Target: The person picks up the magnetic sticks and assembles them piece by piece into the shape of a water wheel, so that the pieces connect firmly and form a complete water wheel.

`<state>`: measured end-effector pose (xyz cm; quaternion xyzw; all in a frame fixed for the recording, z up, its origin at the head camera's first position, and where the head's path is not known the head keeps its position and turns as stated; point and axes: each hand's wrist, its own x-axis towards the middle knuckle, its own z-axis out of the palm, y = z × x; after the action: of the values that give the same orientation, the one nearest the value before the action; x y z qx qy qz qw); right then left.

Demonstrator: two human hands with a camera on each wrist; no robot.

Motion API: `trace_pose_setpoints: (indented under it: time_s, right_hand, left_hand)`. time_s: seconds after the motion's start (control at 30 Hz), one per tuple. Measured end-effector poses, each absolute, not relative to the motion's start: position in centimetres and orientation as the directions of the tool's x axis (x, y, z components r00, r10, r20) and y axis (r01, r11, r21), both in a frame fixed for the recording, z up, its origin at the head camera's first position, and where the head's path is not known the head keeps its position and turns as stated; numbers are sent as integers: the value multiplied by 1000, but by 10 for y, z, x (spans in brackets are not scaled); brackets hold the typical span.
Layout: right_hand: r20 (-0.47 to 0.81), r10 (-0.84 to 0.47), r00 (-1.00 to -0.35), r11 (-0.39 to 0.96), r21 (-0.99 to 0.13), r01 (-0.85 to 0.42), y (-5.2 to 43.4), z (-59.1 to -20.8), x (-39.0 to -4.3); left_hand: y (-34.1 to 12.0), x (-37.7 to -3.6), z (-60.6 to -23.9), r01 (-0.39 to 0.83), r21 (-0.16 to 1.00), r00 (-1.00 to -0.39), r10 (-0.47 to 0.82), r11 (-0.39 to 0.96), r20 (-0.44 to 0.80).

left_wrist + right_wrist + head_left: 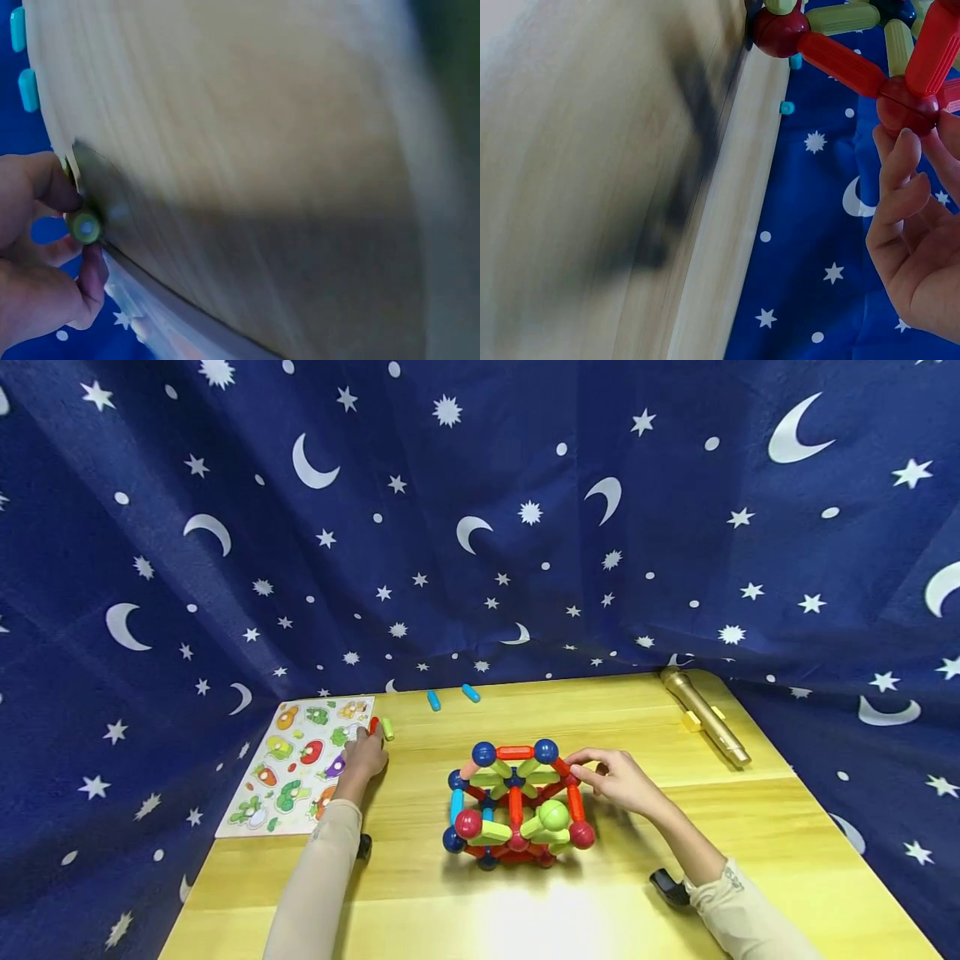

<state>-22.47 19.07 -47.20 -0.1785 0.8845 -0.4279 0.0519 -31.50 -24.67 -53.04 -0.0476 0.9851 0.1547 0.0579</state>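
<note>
item: rod-and-ball structure [516, 806], standing near the middle of the wooden table [750, 827], slightly toward the near edge. built of red, green and blue rods joined at dark blue and red balls; roughly box-shaped, with diagonal rods inside.

right hand [617, 778]: at the right side of the structure, fingers loosely bent, fingertips [901, 154] touching a red ball [907, 105] at an upper right joint where red rods meet. it presses or steadies rather than wraps; no full grip shows.

left hand [362, 757]: well apart from the right hand, far left, at the edge of the puzzle board [247, 814]. thumb and fingers pinch a green rod [84, 226], seen end-on in the left wrist view; a red rod [372, 725] lies just beside it.

other stock: two blue rods [452, 697] lying loose at the far edge of the table; a gold torch-like cylinder [705, 717] at the far right; starred blue cloth [480, 527] behind and around.

risks, as judged:
- the joints look held only end to ball; a hard push from the right fingertips could fold the right side inward or pop a rod loose.
- with one hand alone on the structure, it could slide left across the smooth wood.
- the green rod is held by its end only; a loose pinch could drop it, and it could roll onto the board.
- the blue rods lie close to the far edge and could roll off if the table is knocked.
- both wrist views are blurred, so fine contact cannot be confirmed.
</note>
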Motion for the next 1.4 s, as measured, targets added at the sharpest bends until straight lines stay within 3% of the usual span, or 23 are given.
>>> trace_pose_setpoints:
  time_s: [0.27, 0.43, 0.6, 0.77, 0.9, 1.2, 1.4]
  right_hand:
    - [81, -371, -925, 574, -763, -297, 193, -472, -226]
    - [104, -378, -920, 592, -737, -326, 192, -474, -225]
    - [112, -372, -921, 610, -718, -334, 190, -476, -225]
    - [89, -373, -923, 600, -736, -313, 191, -476, -221]
    - [105, -366, -925, 596, -737, -320, 192, -474, -220]
    - [117, -376, -919, 595, -730, -337, 189, -470, -222]
    - [108, -372, -922, 588, -741, -323, 192, -472, -220]
  left_hand:
    - [-250, -321, -536, -114, 301, -972, -44, 947, -230]
    - [-251, -304, -514, -132, 391, -967, -32, 911, -252]
    - [-249, -266, -491, -52, 537, -998, -21, 842, -63]
    - [-215, -191, -462, 124, 659, -992, 89, 741, 86]
    - [-185, -151, -450, 243, 610, -970, 182, 754, 162]
    - [-160, -131, -442, 405, 526, -913, 297, 748, 279]
    - [-149, -133, -448, 413, 587, -906, 253, 696, 339]
